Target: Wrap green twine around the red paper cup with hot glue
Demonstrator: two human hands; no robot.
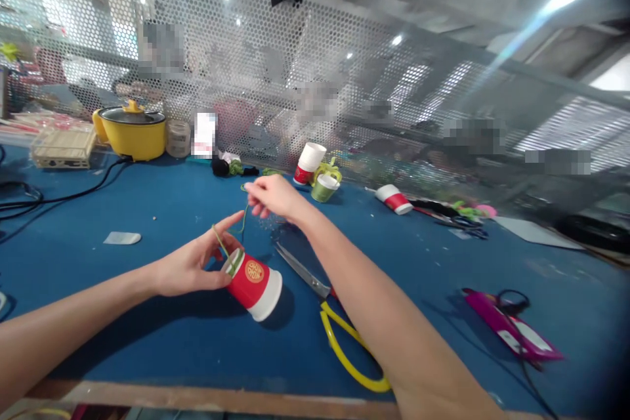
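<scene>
A red and white paper cup (256, 283) with a gold round emblem lies tilted near the front of a blue table (172, 348), slightly left of centre, its white end pointing right and toward the viewer. The person's left hand (194, 262) grips the cup's other end, thumb on the near side and some fingers partly hidden behind it, while the index finger stretches out toward the other hand. Green yarn (222, 247) shows at the gripped end of the cup and rises past that finger. Above and to the right, the person's right hand (268, 195) has its thumb and fingertips pinched together on the yarn. Just right of the cup, large scissors (321, 289) with a yellow handle lie with their blades pointing away, partly covered by the right forearm. Farther back stand a red and white stack of cups (310, 164) and a smaller green cup (325, 189); to their right, another red and white cup lies on its side (394, 199). At the back left are a yellow pot (135, 138) with a dark lid and a clear jar (178, 139) touching or nearly touching it. A magenta packet (512, 328) lies at the right, and a perforated metal screen (246, 46) rises behind the table.
</scene>
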